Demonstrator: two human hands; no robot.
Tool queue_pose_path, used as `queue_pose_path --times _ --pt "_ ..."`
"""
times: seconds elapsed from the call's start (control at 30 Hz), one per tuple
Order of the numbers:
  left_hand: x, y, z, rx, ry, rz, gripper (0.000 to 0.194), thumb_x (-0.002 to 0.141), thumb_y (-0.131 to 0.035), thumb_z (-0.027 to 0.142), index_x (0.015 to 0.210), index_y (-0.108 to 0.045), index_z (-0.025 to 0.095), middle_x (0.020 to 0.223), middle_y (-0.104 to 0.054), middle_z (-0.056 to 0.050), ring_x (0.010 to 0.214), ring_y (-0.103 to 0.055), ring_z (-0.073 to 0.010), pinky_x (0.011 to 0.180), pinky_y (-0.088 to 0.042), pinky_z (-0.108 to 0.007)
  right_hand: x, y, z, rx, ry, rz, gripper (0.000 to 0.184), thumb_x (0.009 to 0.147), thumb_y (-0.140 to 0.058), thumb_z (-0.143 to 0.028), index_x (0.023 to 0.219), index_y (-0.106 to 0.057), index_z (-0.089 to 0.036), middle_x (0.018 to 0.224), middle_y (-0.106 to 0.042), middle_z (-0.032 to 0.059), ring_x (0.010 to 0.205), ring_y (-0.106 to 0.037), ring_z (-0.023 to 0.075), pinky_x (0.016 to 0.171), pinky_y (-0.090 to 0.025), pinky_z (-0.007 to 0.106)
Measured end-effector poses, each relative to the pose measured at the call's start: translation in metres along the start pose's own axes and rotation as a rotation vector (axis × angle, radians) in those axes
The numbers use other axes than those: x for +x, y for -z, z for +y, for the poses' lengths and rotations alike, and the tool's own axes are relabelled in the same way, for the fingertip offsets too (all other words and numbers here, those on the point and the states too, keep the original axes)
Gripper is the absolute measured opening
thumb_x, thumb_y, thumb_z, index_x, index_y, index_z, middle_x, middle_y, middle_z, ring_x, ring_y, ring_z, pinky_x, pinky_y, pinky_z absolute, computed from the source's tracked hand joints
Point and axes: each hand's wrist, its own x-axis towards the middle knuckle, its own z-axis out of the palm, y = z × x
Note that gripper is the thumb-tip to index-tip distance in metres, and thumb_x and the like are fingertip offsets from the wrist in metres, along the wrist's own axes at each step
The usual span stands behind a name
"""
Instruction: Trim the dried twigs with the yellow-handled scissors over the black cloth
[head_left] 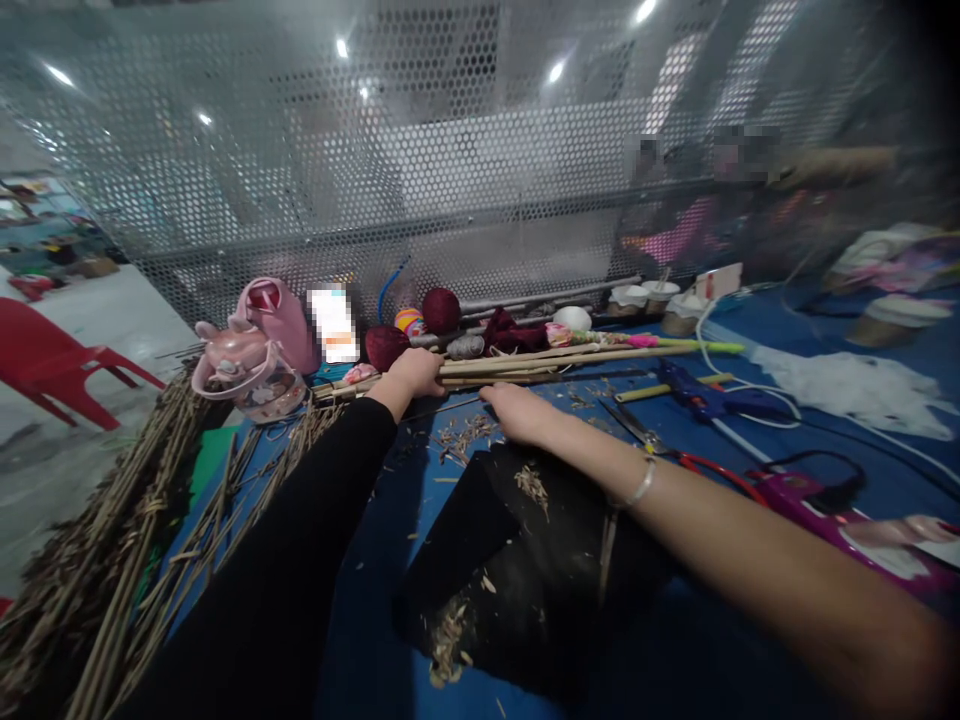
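1. So your left hand (420,374), the one in the black sleeve, is resting on the long, thin tan sticks (555,362) that lie across the far part of the blue table (375,590). Can't tell if your fingers are clamped round any of them, the undersides are hidden.
2. Your right hand (516,412), bare forearm, silver-coloured bracelet (643,482), is just on the near side of those sticks. Fingertips are right by the end of a thin dark stick (448,408). Fingers look close together, but I honestly can't tell if they've got hold of it.
3. Behind the sticks you've got two dark red yarn balls (440,311), plus a small grey yarn bundle (465,347).
4. Under your right forearm there's a crumpled black sheet (517,570) with dry brown plant scraps (448,640) scattered on it.
5. Off to the right: open scissors (639,430), a dark blue glue gun (694,394) and a purple one beyond your forearm.
6. Over on the left, a clear bucket with pink trim (266,390) sits by a pink container (279,325), and there's a big pile of dry brown stalks (142,520) running toward you.
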Motion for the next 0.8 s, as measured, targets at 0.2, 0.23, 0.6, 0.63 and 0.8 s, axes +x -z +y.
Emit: queue_pose_path --times 0.2,0.23,0.6,0.63,0.8 --pt "-0.002 0.001 0.000 -0.001 -0.010 0.021 0.048 0.061 -0.057 0.047 0.099 -0.059 0.017 0.093 -0.064 -0.011 0.085 -0.060 -0.0253 0.073 -0.044 -0.031 0.023 -0.003 -0.032 -0.013 0.263 -0.190 0.033 0.063 -0.056 -0.009 0.095 -0.054 -0.015 0.091 -0.063 0.0105 0.083 -0.059 0.0220 0.061 -0.040 0.024" --pt "-0.002 0.001 -0.001 -0.003 -0.010 0.019 0.049 0.061 -0.057 0.047 0.099 -0.059 0.017 0.093 -0.064 -0.011 0.085 -0.060 -0.0251 0.073 -0.044 -0.030 0.024 -0.001 -0.041 0.013 0.315 -0.188 0.032 0.064 -0.055 -0.010 0.095 -0.054 -0.016 0.092 -0.063 0.0097 0.083 -0.059 0.0211 0.061 -0.040 0.024" --pt "-0.005 0.002 0.000 -0.027 0.007 0.017 0.048 0.062 -0.057 0.048 0.100 -0.059 0.018 0.095 -0.063 -0.010 0.084 -0.060 -0.0234 0.074 -0.043 -0.029 0.008 0.018 -0.069 -0.085 0.162 -0.276 0.015 0.067 -0.059 -0.031 0.072 -0.064 -0.017 0.077 -0.066 0.0085 0.077 -0.060 0.0213 0.059 -0.039 0.025" --pt "-0.005 0.002 0.000 -0.028 0.006 0.017 0.048 0.062 -0.057 0.048 0.100 -0.059 0.018 0.095 -0.063 -0.010 0.084 -0.060 -0.0233 0.074 -0.043 -0.029 0.007 0.018 -0.069 -0.083 0.159 -0.264 0.012 0.068 -0.058 -0.026 0.072 -0.065 -0.017 0.077 -0.066 0.0088 0.077 -0.060 0.0209 0.058 -0.038 0.024" --pt "-0.004 0.001 -0.001 -0.030 -0.003 0.023 0.049 0.062 -0.057 0.048 0.100 -0.059 0.018 0.094 -0.064 -0.011 0.083 -0.060 -0.0244 0.073 -0.044 -0.031 0.000 0.022 -0.066 0.113 0.269 -0.093 0.016 0.075 -0.047 -0.019 0.080 -0.062 -0.018 0.078 -0.065 0.0047 0.069 -0.057 0.0150 0.055 -0.034 0.021"
